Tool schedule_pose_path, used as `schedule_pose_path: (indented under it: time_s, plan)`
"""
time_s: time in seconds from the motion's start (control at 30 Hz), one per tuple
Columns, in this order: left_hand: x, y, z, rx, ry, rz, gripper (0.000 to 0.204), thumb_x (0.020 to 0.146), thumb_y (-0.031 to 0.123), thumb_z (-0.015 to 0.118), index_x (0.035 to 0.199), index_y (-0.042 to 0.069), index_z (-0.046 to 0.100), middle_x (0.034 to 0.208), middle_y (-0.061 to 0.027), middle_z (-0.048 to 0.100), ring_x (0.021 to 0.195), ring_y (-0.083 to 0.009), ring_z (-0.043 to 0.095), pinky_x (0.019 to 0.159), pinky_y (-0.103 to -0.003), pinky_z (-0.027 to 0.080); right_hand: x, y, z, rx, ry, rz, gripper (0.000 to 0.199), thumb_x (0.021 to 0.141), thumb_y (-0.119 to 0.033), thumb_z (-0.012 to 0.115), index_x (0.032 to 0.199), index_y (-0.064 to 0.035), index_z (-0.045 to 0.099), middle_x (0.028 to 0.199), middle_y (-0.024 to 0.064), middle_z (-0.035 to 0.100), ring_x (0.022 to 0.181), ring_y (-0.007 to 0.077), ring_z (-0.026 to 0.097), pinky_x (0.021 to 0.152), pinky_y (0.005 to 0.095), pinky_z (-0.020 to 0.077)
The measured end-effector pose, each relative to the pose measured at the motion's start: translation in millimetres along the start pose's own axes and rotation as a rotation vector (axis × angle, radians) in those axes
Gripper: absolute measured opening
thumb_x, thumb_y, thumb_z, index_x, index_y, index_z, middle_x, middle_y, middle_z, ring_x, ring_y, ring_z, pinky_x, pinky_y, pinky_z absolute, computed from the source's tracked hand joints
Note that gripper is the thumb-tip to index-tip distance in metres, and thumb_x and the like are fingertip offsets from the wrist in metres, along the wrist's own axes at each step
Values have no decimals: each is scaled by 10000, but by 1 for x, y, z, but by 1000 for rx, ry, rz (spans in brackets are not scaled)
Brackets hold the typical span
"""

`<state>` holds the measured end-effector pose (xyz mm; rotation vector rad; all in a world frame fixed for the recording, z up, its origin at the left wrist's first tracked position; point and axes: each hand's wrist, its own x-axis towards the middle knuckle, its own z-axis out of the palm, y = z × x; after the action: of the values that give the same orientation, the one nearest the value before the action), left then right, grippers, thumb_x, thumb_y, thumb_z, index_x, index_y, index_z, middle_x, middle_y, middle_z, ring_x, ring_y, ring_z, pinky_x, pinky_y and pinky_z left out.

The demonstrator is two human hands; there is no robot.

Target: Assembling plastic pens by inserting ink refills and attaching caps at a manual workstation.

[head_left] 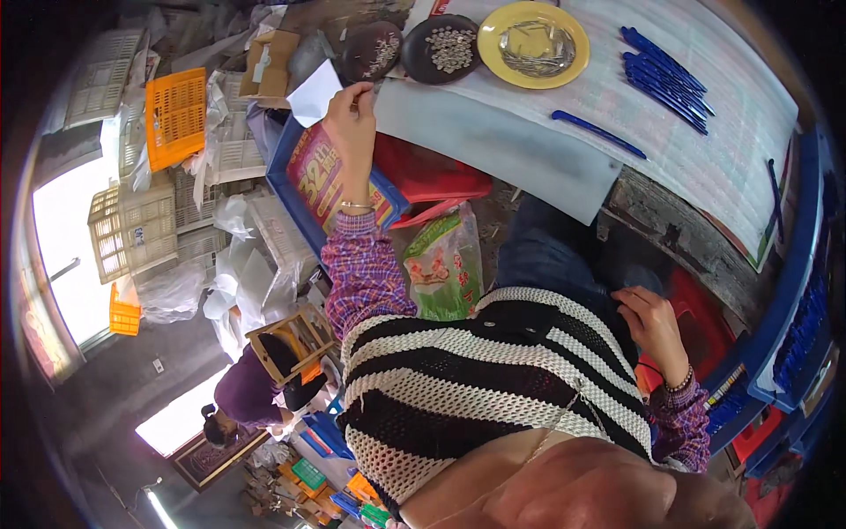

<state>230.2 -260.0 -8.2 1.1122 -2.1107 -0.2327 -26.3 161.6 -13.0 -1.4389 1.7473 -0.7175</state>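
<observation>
At the near edge of the tabletop [493, 141], just off its grey sheet, I see a white paper slip [314, 93] pinched at its lower right corner by the left hand [351, 123]; the slip sticks out up and to the left of the grip, tilted, with most of it free in the air (I cannot tell whether anything is written on it). The left grip is clenched on that corner, thumb and fingers together, arm in a plaid sleeve [363, 269] stretched forward. Directly under the hand sits a blue crate [295, 167] holding a red printed box [322, 181], with red plastic [432, 176] beside it. Beyond the hand on the tabletop stand two dark round dishes [441, 48] with small metal parts and a yellow plate [533, 44] with more of them. Blue plastic strips [665, 79] lie further right, one single strip [599, 134] nearer. The right hand [652, 322] rests low at my side against the dark trousers, fingers curled loosely, grasping nothing that I can make out. A green snack bag [445, 264] lies on the floor between the arms.
</observation>
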Motion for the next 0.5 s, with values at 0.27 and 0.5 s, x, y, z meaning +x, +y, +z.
schedule_pose_path:
  time_s: [0.27, 0.5]
  plan:
    - [-9, 155, 39, -400, -449, 321, 174, 712, 5, 652, 881, 44, 664, 825, -89, 649, 754, -231, 596, 690, -304, 467, -3, 5, -4, -12, 88, -91, 165, 754, -62, 627, 915, -25, 635, 829, 124, 598, 730, 327, 593, 622, 389, 476]
    - [-36, 224, 99, -422, -653, 704, 242, 696, 48, 644, 938, 53, 640, 938, -95, 591, 920, -297, 540, 820, -387, 443, -22, 6, -2, -14, 150, -72, 175, 756, -66, 628, 925, -23, 638, 806, 119, 588, 704, 313, 590, 601, 386, 470]
